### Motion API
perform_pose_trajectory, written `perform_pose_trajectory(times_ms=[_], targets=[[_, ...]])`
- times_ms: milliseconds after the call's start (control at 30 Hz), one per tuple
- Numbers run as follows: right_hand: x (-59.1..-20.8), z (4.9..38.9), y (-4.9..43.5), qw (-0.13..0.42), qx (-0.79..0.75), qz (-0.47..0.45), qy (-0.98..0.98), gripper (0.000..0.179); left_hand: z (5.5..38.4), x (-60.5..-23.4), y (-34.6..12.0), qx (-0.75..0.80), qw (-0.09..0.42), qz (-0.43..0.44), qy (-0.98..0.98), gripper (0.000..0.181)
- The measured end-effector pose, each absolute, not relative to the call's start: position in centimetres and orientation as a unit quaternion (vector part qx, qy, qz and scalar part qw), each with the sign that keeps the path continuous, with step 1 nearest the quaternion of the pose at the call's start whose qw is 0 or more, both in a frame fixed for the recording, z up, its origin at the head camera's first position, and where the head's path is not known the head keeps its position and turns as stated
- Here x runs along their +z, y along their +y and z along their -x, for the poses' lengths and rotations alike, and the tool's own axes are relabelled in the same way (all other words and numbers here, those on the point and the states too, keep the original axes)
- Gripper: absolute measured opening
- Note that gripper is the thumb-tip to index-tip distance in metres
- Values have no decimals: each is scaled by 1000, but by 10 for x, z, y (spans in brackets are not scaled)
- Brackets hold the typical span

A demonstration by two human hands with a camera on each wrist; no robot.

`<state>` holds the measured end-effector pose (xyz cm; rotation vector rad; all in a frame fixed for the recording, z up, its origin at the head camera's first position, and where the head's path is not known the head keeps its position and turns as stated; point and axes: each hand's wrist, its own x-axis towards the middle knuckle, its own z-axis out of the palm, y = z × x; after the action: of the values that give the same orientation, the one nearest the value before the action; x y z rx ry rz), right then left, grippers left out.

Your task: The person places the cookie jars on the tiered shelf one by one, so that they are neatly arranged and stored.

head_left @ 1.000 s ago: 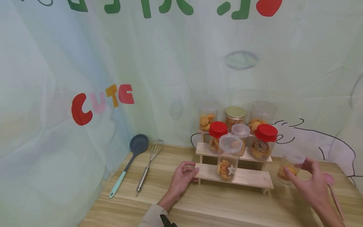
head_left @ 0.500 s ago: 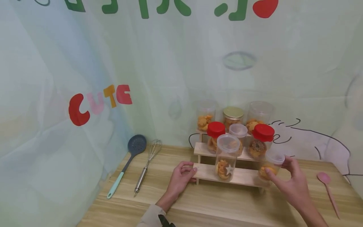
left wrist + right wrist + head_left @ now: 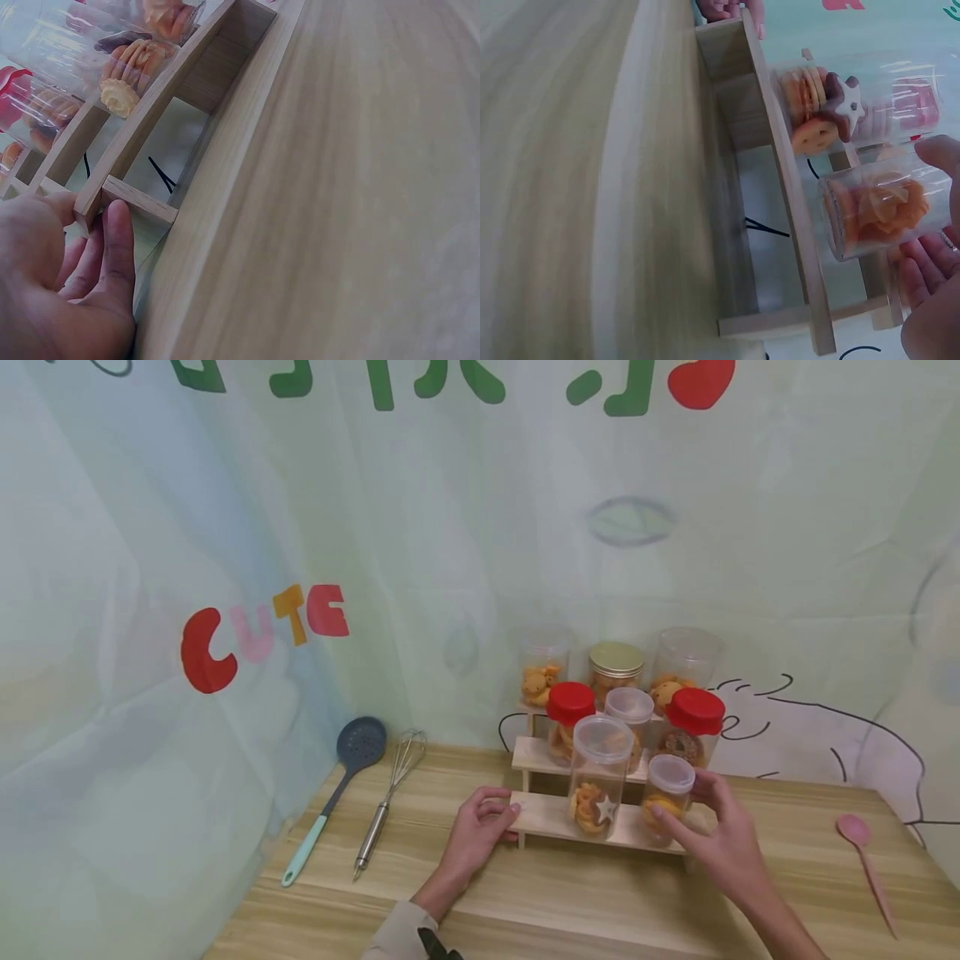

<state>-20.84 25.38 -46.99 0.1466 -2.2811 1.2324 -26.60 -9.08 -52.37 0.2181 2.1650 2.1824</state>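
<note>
A tiered wooden stand [image 3: 540,814] holds several cookie jars. With thumb above and fingers below, my left hand [image 3: 480,827] pinches the left end of its lowest step; the left wrist view shows this hand [image 3: 82,277] close up. My right hand [image 3: 723,835] grips a small clear cookie jar [image 3: 666,802] with a translucent lid, upright at the right part of that step. In the right wrist view the jar's base [image 3: 832,221] is very near the step's surface; I cannot tell whether they touch. Just left of it stands a taller clear jar [image 3: 600,777] with a star cookie inside.
Red-topped jars [image 3: 572,702] and a lidded clear jar [image 3: 628,703] fill the middle step. A gold-lidded jar [image 3: 617,660] is on the top step. A slotted ladle [image 3: 348,777] and a whisk [image 3: 382,814] lie left; a pink spoon [image 3: 862,860] lies right.
My right hand has carried the small jar leftward from beside the stand to the right part of the lowest step. The left hand stays at the step's left end.
</note>
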Motion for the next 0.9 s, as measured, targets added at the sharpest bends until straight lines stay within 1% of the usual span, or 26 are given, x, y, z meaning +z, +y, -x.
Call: perform_pose_trajectory(times_ms=[200,433,667,833,900], targets=[[-472,214,250,271,452,-73,-847,67,265,-525,-90,707,30,-71,703,43],[-475,214,251,293,422,-69,-855,67,266,-526,-89,707,32,-74,703,43],[-477,216,248,315,440,-89,-836,67,267,-525,-89,708,31,-72,702,41],[-479,218,248,305,455,-100,-831,67,264,-523,-92,705,29,-76,704,42],[-478,218,252,294,463,-105,-830,63,263,-522,-94,702,31,-81,707,43]])
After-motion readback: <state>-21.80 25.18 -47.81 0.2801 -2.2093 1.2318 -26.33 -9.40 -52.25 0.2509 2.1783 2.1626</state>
